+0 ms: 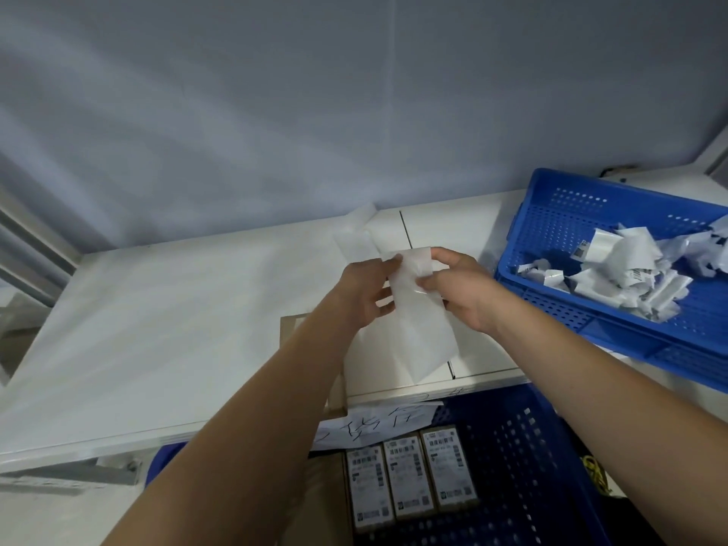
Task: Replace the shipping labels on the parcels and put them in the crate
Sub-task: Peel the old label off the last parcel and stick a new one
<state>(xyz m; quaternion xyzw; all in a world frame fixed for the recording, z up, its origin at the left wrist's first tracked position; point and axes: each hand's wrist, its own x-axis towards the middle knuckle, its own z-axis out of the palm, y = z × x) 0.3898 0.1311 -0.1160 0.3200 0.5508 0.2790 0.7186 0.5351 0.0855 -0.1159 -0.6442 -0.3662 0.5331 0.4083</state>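
Mid-label step, by the look of it: both hands up over the white table (157, 329), working a pale label sheet (409, 325) held in the air at centre frame. Left hand (366, 297) at nine o'clock of the sheet, fingers curled behind it, thumb pinching the upper left corner. Right hand (461, 289) at three o'clock, thumb and forefinger nipping the top edge, seemingly peeling a glossy layer from its backing — hard to say for sure which layer is which. Both forearms reaching up from the bottom of the frame, wrists bent slightly inward toward each other. Under the sheet, at six o'clock of the hands, a brown parcel (293, 333) flat on the table, mostly hidden by the left forearm and the sheet. Down at six o'clock of the frame, a blue crate (524, 466) with three labelled parcels (409, 474) side by side. Up at three o'clock, a second blue crate (551, 246) full of crumpled label scraps (630, 269). Next move, likely: finish the peel without tearing, lay the label square on the parcel, press it down, then lower the parcel into the near crate beside the other three.
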